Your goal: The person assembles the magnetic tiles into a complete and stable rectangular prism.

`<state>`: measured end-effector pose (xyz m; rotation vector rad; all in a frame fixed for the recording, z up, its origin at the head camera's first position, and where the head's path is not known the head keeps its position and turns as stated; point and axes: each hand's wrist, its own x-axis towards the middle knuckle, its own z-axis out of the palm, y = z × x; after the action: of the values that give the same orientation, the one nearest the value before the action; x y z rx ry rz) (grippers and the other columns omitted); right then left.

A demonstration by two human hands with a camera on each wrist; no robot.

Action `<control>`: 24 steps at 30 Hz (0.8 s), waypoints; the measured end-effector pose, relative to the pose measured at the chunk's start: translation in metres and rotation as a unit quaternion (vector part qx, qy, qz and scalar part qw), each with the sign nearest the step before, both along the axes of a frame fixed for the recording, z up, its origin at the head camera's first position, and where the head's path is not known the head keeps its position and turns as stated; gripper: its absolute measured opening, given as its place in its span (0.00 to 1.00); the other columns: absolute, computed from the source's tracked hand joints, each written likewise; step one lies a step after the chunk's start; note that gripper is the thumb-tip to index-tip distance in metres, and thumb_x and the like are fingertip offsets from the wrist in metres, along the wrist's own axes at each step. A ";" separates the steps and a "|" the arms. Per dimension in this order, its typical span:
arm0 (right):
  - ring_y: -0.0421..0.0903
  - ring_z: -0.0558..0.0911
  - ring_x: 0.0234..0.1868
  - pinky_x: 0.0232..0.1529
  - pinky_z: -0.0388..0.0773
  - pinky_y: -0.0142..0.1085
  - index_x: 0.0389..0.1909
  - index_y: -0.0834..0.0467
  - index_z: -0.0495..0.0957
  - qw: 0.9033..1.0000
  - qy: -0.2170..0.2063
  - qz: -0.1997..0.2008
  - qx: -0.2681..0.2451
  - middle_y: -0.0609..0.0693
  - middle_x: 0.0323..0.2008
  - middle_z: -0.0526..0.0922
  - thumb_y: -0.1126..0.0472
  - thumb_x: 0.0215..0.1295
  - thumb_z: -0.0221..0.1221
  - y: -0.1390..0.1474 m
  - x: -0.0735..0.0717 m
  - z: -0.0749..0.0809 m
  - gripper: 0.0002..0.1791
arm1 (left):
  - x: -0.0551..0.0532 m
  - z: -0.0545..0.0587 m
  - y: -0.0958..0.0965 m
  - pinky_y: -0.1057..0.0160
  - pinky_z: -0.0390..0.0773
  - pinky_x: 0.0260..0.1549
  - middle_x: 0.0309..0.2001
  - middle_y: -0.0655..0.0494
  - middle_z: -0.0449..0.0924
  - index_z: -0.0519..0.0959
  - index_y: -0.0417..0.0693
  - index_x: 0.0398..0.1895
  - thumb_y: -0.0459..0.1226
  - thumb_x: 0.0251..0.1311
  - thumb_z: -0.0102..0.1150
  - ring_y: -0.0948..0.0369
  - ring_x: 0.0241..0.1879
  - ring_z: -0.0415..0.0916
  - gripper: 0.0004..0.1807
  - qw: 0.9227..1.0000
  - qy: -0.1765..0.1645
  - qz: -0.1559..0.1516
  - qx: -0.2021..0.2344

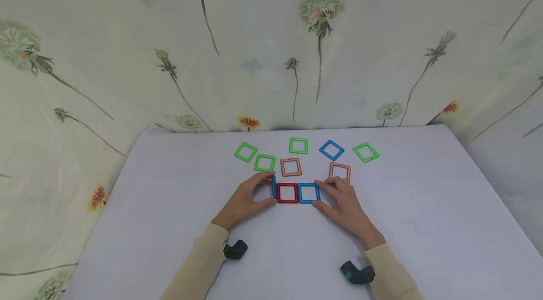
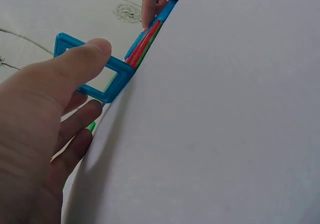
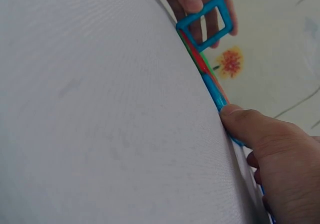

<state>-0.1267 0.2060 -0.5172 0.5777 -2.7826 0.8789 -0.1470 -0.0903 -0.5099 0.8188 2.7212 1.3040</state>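
Note:
My left hand [image 1: 245, 200] pinches a blue square magnetic tile [image 2: 121, 65] between thumb and fingers. This tile stands on its edge along the left side of a red square magnetic tile [image 1: 287, 201], which lies flat on the table. Edge to edge with the red one, on its right, lies a flat blue square magnetic tile [image 1: 308, 202]. My right hand [image 1: 347, 203] grips that flat blue tile by its right-hand corners, thumb at the near corner and a finger at the far one. In the right wrist view the thumb partly covers its edge.
Loose open-framed square tiles lie flat beyond the row: several green ones [image 1: 299, 152], an orange tile [image 1: 290, 174], another orange tile [image 1: 340, 164] behind my right hand, and a blue tile [image 1: 332, 158]. A white cloth [image 1: 288, 253] covers the table; a flower-patterned curtain [image 1: 263, 83] hangs at its back edge.

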 end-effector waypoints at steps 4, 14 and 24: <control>0.46 0.65 0.52 0.51 0.64 0.46 0.61 0.52 0.73 1.000 0.002 0.001 0.001 0.50 0.49 0.71 0.50 0.52 0.68 0.000 0.000 0.000 0.33 | 0.000 0.000 0.001 0.59 0.71 0.61 0.60 0.63 0.72 0.61 0.60 0.69 0.45 0.53 0.67 0.64 0.59 0.71 0.40 1.000 0.006 -0.002 -0.001; 0.46 0.66 0.52 0.50 0.65 0.46 0.61 0.52 0.73 1.000 0.010 0.003 0.004 0.51 0.50 0.71 0.50 0.52 0.68 -0.001 0.000 0.000 0.33 | 0.001 0.001 0.003 0.59 0.70 0.62 0.62 0.63 0.70 0.58 0.64 0.69 0.45 0.54 0.67 0.66 0.60 0.70 0.40 1.000 0.008 0.000 -0.008; 0.46 0.66 0.53 0.51 0.65 0.46 0.61 0.52 0.73 1.000 0.007 0.001 0.007 0.51 0.50 0.71 0.50 0.52 0.68 0.000 -0.001 0.000 0.33 | 0.000 -0.002 0.003 0.59 0.72 0.60 0.60 0.63 0.72 0.60 0.59 0.68 0.46 0.54 0.67 0.66 0.59 0.71 0.39 1.000 0.006 0.005 -0.001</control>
<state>-0.1280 0.2057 -0.5175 0.5880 -2.7777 0.8527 -0.1470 -0.0873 -0.5115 0.8168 2.7381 1.3032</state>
